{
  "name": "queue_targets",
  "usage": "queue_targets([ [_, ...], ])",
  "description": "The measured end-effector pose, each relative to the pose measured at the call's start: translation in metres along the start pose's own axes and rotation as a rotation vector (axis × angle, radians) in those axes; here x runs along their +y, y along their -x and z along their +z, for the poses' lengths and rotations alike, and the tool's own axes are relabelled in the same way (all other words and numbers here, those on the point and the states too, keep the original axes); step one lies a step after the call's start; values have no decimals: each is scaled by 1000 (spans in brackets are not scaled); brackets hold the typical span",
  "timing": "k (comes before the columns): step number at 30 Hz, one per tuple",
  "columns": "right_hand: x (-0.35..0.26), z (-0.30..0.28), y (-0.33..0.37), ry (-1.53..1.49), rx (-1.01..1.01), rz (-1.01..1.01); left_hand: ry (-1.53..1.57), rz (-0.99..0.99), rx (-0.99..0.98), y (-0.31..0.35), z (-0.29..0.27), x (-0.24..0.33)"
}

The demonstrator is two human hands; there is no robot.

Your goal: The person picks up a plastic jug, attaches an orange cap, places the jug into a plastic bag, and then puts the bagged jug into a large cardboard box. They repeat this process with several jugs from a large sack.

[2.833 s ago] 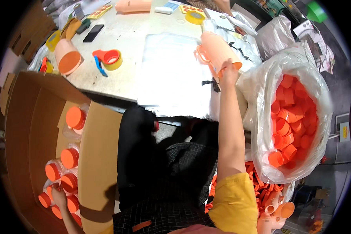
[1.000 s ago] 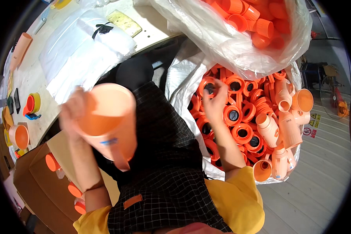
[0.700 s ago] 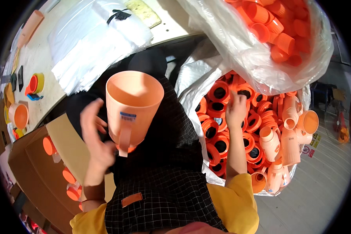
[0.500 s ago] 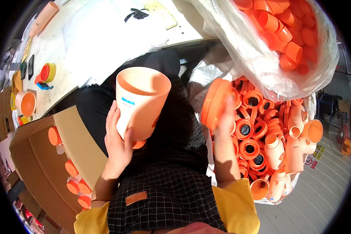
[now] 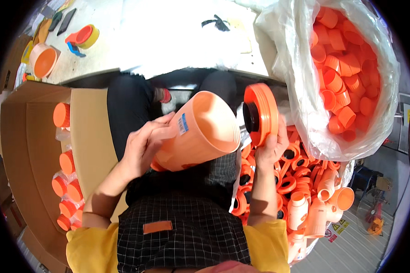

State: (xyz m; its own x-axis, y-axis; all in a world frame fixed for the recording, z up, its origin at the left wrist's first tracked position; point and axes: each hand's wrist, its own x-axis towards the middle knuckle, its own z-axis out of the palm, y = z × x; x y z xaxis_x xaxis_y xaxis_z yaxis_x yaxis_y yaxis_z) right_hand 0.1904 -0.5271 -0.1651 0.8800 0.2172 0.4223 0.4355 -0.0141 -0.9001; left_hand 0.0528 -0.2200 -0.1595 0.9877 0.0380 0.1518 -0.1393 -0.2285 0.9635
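My left hand (image 5: pixel 143 145) is wrapped round a large peach-coloured plastic cup (image 5: pixel 187 141) with a small blue-and-white sticker on its side. The cup is tilted, its threaded open mouth facing right. In my right hand (image 5: pixel 273 144) is an orange screw lid (image 5: pixel 265 113) with a black round part on its inner side. Held on edge, the lid faces the cup's mouth, a small gap between them. Below my right hand, many similar orange lids with black centres (image 5: pixel 289 154) fill a sack, beside several peach bottles (image 5: pixel 298 210).
An open cardboard box (image 5: pixel 90 136) at the left holds several orange-capped bottles (image 5: pixel 66 162). A plastic bag (image 5: pixel 300 86) of orange cups (image 5: pixel 346 117) stands at the far right. On the white table (image 5: pixel 109 50) lie tape rolls (image 5: pixel 87 36), a phone (image 5: pixel 66 22) and a peach container (image 5: pixel 45 62).
The cup has tipped from nearly upright toward the right. My right hand has brought the lid closer to its mouth, turning the black side toward it. The whole view has shifted.
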Motion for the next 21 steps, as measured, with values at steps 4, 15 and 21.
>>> queue_targets([
  [4, -37, 47, -32, 247, -555, -353, 40, -84, -63, 6, -8, 1],
  [15, -38, 52, -1, 270, -510, -18, 287, -425, -52, 6, 6, 18],
  [21, -47, 73, -30, 467, -529, 215, -408, -16, -70, 24, 39, 16],
])
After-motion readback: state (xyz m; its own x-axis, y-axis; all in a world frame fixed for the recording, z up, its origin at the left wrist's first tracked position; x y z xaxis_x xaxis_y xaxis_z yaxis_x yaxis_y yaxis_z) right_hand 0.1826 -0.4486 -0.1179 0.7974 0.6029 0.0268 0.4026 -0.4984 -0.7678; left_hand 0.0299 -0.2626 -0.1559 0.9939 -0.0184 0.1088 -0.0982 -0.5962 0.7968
